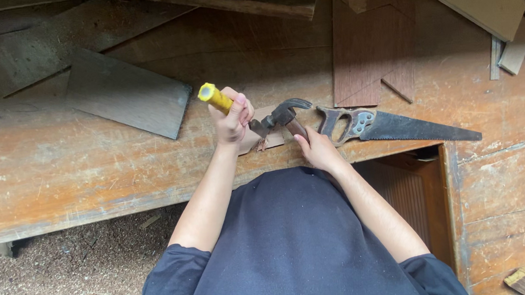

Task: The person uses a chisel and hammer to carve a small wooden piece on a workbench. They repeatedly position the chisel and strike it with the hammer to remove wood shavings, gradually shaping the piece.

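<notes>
Nearest the camera, a dark-blue-sleeved torso leans over the worn orange-brown wooden surface [58, 163], both bare arms reaching to its near edge. Right hand [319, 151] closes its grip on the dark wooden handle of a claw hammer [285, 114], whose steel head lies up and left of that hand, long axis slanting toward the left hand [232, 120]. Just left of the hammer head, the left hand wraps a yellow-handled tool [215, 97] angled up-left, over a small pale wood scrap [269, 136]; right of the hammer lies a wooden-handled handsaw [398, 127].
</notes>
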